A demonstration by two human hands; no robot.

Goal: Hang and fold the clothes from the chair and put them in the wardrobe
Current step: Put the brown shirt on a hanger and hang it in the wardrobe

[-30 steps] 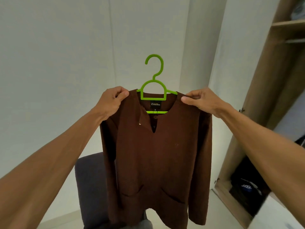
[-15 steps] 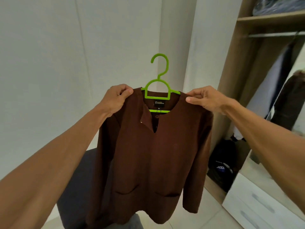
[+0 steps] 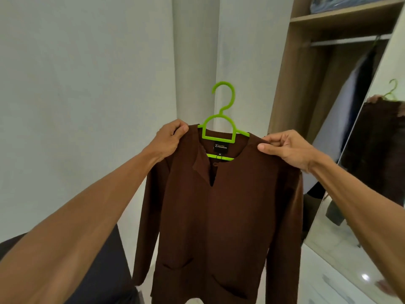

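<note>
While it hung on a bright green hanger (image 3: pixel 219 128), the brown long-sleeved shirt (image 3: pixel 221 216) was held up in the air at both shoulders, front facing the camera, sleeves dangling straight down on either side. Its neckline was split in a short V with a black label showing inside the collar, and two slanted pockets sat low on the front. The left hand (image 3: pixel 167 140) was closed around the shirt's left shoulder, fingers curled over the fabric. The right hand (image 3: pixel 287 148) pinched the other shoulder seam between thumb and fingertips, closed on the cloth. Between the two grips the hanger's hook rose clear above the collar, touching nothing. Below and outside the left hand's grip, a dark chair (image 3: pixel 105 270) showed behind the forearm. Beyond the right hand's grip stood the open wooden wardrobe (image 3: pixel 291 84), with a metal rail (image 3: pixel 348 41) under a shelf and a pale garment (image 3: pixel 341 110) hanging from it. A mirrored door (image 3: pixel 350 238) beside it reflected the shirt and hanger.
</note>
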